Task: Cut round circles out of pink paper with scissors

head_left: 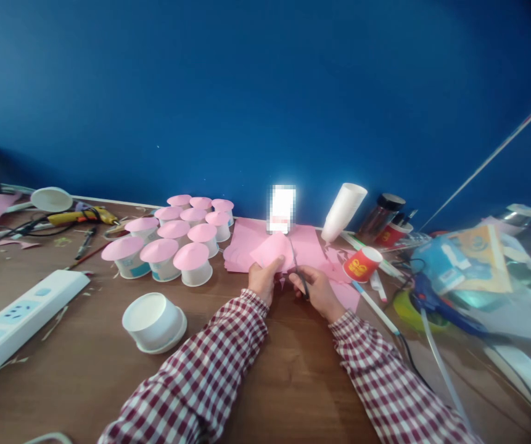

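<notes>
My left hand [264,279] pinches a piece of pink paper [272,250] between thumb and fingers. In my right hand [316,288] is a pair of scissors [298,271], their blades pointing up at the right edge of that piece. Beneath and behind both hands lies a stack of larger pink sheets [242,246], with small pink scraps to its right. Several white paper cups topped with pink paper cones [191,256] stand in rows to the left. Nearer to me, an upside-down white cup [147,320] rests on a lid without a cone.
Far left are a white power strip [29,314] and a yellow glue gun [82,216]. A lit phone [281,209] leans at the blue wall. On the right stand stacked white cups [343,213], a red cup [362,264], a blue glue gun [445,305] and plastic bags [469,265].
</notes>
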A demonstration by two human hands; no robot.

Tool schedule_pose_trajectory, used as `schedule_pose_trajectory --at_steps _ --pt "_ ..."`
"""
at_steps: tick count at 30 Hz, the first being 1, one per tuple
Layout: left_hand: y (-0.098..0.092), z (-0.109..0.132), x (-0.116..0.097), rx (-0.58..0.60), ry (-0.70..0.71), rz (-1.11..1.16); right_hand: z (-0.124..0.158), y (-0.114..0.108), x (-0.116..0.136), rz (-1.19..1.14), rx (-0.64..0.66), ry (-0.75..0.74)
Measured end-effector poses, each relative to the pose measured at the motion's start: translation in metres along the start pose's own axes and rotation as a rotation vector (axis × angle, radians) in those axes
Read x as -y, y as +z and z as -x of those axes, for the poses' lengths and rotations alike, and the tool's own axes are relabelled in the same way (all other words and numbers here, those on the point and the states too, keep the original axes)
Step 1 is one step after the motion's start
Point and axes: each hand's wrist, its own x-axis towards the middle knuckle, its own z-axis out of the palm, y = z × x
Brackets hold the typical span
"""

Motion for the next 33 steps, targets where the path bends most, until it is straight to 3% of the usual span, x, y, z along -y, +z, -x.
schedule_pose_trajectory --at_steps 11,33 --pt "-0.0001 -0.0014 0.0001 -0.054 -0.049 -0.003 -0.0006 -0.0024 0.0019 0.006 -0.023 0.006" --pt "-0.0005 -0.0007 -0.0008 -0.033 -0.031 0.028 -0.0008 -0.0026 -0.0008 0.018 -0.028 0.005"
